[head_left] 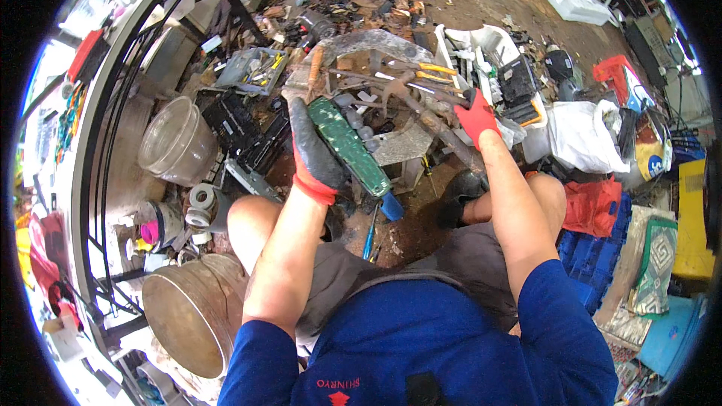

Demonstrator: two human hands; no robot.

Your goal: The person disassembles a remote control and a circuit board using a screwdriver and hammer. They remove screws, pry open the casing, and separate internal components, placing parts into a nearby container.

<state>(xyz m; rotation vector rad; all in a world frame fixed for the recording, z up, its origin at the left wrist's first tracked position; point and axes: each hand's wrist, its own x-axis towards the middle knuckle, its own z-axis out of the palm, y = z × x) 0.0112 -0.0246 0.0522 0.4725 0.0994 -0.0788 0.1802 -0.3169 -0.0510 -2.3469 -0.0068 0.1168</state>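
My left hand (314, 152), in a black-and-red glove, grips a long dark-green block (349, 146) with pale specks along its left side. Rounded grey lumps (366, 133) show along the block's right edge. My right hand (477, 117), in a red glove with dark fingertips, is closed at the end of the tools; which one it holds, if any, I cannot make out. Beside it lie a hammer (396, 92) with a long handle and several orange-handled tools (438, 71). Below these is a worn, pale metal surface (401, 147). A blue-handled screwdriver (369, 240) points up between my legs.
A clear plastic tub (171, 143) and a large bucket (184, 314) stand left, near a black metal frame (101, 116). A grey tray (250, 70) of small tools sits beyond. Right are a white bin (445, 43) of parts, a white sack (583, 139) and a blue crate (594, 256). Scrap litters the floor.
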